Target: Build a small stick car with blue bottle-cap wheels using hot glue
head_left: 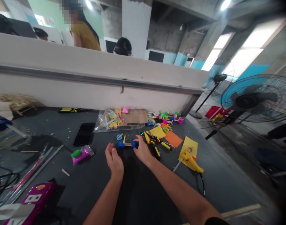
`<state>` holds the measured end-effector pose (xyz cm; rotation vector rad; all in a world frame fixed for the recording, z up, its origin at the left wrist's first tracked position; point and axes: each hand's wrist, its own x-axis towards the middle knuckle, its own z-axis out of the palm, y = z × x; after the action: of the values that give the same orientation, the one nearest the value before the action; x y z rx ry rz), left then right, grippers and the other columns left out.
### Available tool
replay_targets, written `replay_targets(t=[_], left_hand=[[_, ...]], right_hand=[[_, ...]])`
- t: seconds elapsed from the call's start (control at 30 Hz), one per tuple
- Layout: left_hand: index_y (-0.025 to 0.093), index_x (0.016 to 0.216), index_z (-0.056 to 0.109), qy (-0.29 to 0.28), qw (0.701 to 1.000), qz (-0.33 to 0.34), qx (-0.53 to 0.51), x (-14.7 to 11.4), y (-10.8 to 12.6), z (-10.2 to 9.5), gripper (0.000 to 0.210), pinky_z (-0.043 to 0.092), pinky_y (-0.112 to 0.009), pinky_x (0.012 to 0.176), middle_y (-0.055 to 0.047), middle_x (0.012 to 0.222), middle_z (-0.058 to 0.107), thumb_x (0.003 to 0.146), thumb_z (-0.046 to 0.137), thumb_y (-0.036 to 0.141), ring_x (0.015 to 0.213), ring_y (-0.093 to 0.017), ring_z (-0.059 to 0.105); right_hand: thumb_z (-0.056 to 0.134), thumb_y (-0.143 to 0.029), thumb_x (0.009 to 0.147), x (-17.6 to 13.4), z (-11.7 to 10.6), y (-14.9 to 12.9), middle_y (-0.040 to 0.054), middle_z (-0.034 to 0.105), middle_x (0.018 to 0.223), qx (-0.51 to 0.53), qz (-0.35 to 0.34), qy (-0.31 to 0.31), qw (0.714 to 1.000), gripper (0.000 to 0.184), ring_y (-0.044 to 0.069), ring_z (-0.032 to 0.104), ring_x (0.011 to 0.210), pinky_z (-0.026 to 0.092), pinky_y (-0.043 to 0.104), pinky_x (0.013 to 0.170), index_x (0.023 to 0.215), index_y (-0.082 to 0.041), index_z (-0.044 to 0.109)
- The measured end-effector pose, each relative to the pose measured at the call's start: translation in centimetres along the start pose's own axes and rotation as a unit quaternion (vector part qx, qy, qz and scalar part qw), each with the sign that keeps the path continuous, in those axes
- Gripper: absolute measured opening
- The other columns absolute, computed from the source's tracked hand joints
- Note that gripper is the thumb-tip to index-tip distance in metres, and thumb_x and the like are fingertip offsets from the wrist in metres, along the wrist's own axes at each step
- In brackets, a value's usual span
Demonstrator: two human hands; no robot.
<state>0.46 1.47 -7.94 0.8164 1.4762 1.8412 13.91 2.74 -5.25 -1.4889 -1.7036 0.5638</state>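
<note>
A small piece made of a short light stick (127, 144) with a blue lump at each end lies on the dark table in front of me. A thin yellow strip (124, 139) stands up near its left end. My right hand (142, 150) has thumb and fingers closed around the right blue lump (134, 144). To the left, my left hand (114, 162) holds nothing, its fingers slightly curled and apart, close to the left blue lump (121, 144). Just behind the piece is a light-blue ring (119, 137).
Pliers (154, 143) and coloured paper (173, 138) lie right of my right hand. Farther right is a yellow glue gun (191, 161) with its cord. A phone (84, 134), a clay packet (83, 154) and a plastic bag (107, 120) are left and behind. A fan (247, 100) stands beyond the table.
</note>
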Motion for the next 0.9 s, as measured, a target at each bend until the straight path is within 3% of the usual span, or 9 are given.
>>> replay_targets(t=[0.27, 0.43, 0.6, 0.73, 0.9], left_hand=[[0.019, 0.119, 0.052, 0.016, 1.0, 0.01, 0.0, -0.1, 0.4, -0.1, 0.035, 0.036, -0.038, 0.102, -0.01, 0.123, 0.055, 0.088, 0.044, 0.032, 0.117, -0.019, 0.051], [0.019, 0.116, 0.054, 0.035, 0.998, 0.053, -0.005, -0.7, 1.4, -0.2, 0.032, 0.037, -0.037, 0.101, -0.009, 0.118, 0.056, 0.086, 0.047, 0.029, 0.113, -0.019, 0.052], [0.019, 0.112, 0.055, 0.037, 0.998, 0.052, -0.002, -0.9, 1.9, -0.4, 0.03, 0.038, -0.037, 0.099, -0.008, 0.113, 0.057, 0.084, 0.05, 0.028, 0.11, -0.019, 0.053], [0.019, 0.111, 0.055, 0.052, 0.997, 0.049, -0.015, -0.6, 2.1, -0.4, 0.029, 0.038, -0.037, 0.1, -0.007, 0.112, 0.057, 0.083, 0.05, 0.026, 0.11, -0.018, 0.052], [0.018, 0.111, 0.056, 0.058, 0.995, 0.067, -0.035, -0.5, 2.9, -0.3, 0.029, 0.038, -0.037, 0.099, -0.008, 0.112, 0.057, 0.083, 0.051, 0.023, 0.11, -0.019, 0.053]], right_hand=[[0.063, -0.017, 0.07, 0.1, -0.7, 0.6, 0.0112, 0.056, 0.122, -0.015, -0.001, -0.027, 1.0, 0.072, 0.021, 0.054, 0.112, 0.043, 0.036, 0.097, 0.136, -0.018, 0.035], [0.06, -0.026, 0.079, 2.5, -1.7, -0.6, 0.0088, 0.064, 0.111, -0.078, -0.041, -0.059, 0.994, 0.033, 0.021, 0.055, 0.108, 0.037, 0.036, 0.099, 0.11, -0.018, 0.063], [0.071, -0.02, 0.066, 5.1, -0.9, -1.6, 0.0041, 0.072, 0.08, -0.075, -0.052, -0.117, 0.989, 0.004, 0.021, 0.063, 0.088, 0.041, 0.031, 0.089, 0.07, -0.02, 0.071], [0.064, -0.019, 0.073, 5.8, -1.3, -1.9, 0.0039, 0.072, 0.075, -0.046, -0.022, -0.087, 0.995, 0.008, 0.018, 0.064, 0.078, 0.044, 0.027, 0.077, 0.07, -0.019, 0.071], [0.055, -0.026, 0.081, 5.6, -4.7, -2.9, 0.003, 0.07, 0.073, 0.02, 0.019, -0.025, 0.999, 0.016, 0.015, 0.063, 0.069, 0.045, 0.023, 0.065, 0.077, -0.017, 0.067]])
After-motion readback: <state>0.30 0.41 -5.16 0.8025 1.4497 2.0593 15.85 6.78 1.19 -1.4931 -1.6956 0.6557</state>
